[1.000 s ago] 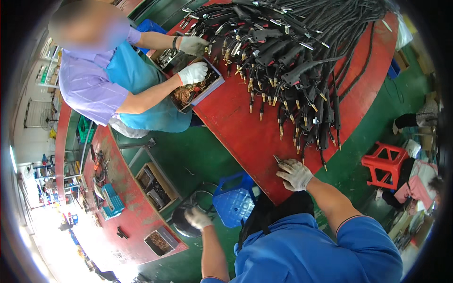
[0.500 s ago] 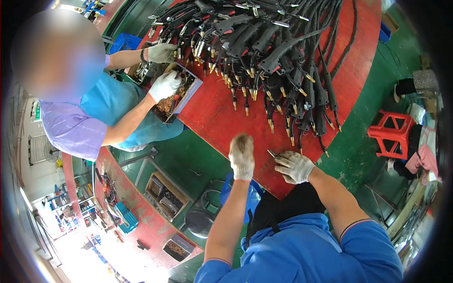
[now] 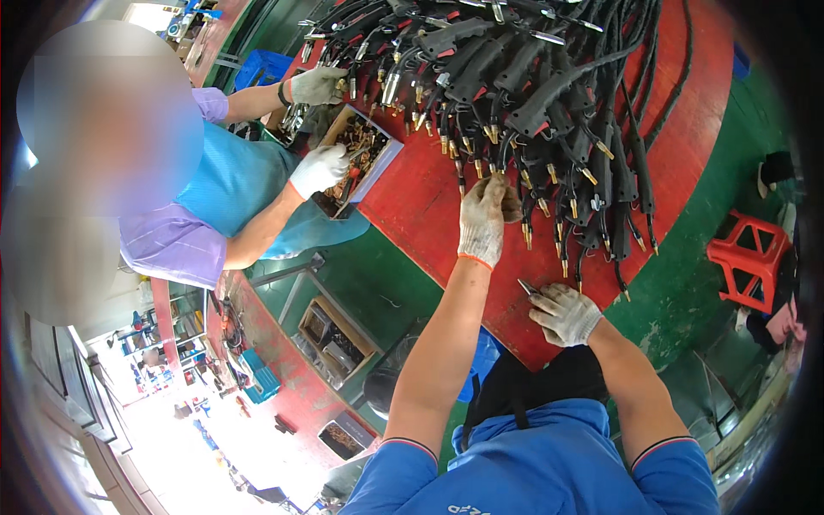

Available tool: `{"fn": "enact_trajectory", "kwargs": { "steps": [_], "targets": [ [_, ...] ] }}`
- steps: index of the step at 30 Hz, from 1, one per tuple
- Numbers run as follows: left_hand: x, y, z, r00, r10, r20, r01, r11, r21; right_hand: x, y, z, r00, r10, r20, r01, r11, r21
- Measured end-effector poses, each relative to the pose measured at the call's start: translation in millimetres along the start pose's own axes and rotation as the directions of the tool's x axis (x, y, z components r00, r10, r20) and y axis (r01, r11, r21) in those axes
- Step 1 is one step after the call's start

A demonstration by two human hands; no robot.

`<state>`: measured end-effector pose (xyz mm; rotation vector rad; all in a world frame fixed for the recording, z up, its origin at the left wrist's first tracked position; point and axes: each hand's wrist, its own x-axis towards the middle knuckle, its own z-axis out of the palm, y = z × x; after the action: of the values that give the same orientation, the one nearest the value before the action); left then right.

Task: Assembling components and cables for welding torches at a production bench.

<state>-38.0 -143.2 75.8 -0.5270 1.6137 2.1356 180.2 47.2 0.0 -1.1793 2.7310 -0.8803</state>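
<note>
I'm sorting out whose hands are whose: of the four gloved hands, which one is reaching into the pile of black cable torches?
The wearer's left hand, stretched up to the torch pile. The right hand rests lower, holding a small tool.

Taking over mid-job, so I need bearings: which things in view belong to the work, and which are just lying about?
In use:
left hand reaching into the pile of black cabled welding torches with brass tips
right hand holding a small metal tool
red table

Lying about:
red plastic stool
co-worker's parts tray
</note>
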Motion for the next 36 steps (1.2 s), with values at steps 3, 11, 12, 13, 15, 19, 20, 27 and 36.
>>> {"fn": "enact_trajectory", "kwargs": {
  "steps": [3, 11, 12, 13, 15, 19, 20, 27, 36],
  "targets": [
    [-3, 0, -2, 0.999, 0.036, -0.003, -0.036, 0.998, 0.052, 0, 0, -2, 1.000, 0.009, -0.019, -0.009, 1.000, 0.014],
    [10, 3, -2, 0.998, 0.016, -0.056, -0.021, 0.996, -0.081, 0, 9, 9, 0.999, -0.031, 0.008, 0.030, 0.999, 0.021],
    [12, 1, -3, 0.999, 0.008, -0.051, -0.012, 0.997, -0.078, -1, 10, 9, 1.000, -0.021, 0.008, 0.021, 0.999, 0.024],
    [13, -1, -5, 0.999, 0.010, -0.042, -0.013, 0.997, -0.082, -1, 10, 8, 1.000, -0.027, 0.012, 0.026, 0.999, 0.023],
    [16, -3, -5, 0.999, 0.002, -0.042, -0.006, 0.996, -0.087, -1, 9, 8, 0.999, -0.033, 0.012, 0.033, 0.999, 0.029],
    [14, -1, -1, 0.996, -0.044, -0.083, 0.033, 0.992, -0.122, -3, 9, 9, 1.000, -0.025, 0.003, 0.024, 0.999, 0.035],
    [15, -2, -1, 0.996, -0.049, -0.079, 0.039, 0.992, -0.119, -3, 10, 10, 1.000, -0.029, -0.002, 0.029, 0.999, 0.042],
    [13, -9, -3, 0.996, -0.081, -0.023, 0.073, 0.969, -0.235, -2, 9, 5, 1.000, -0.027, 0.004, 0.027, 0.999, 0.040],
    [6, -30, -30, 0.999, -0.039, -0.003, 0.036, 0.945, -0.326, 0, 9, 6, 0.998, -0.033, -0.049, 0.036, 0.998, 0.053]
  ]
}}
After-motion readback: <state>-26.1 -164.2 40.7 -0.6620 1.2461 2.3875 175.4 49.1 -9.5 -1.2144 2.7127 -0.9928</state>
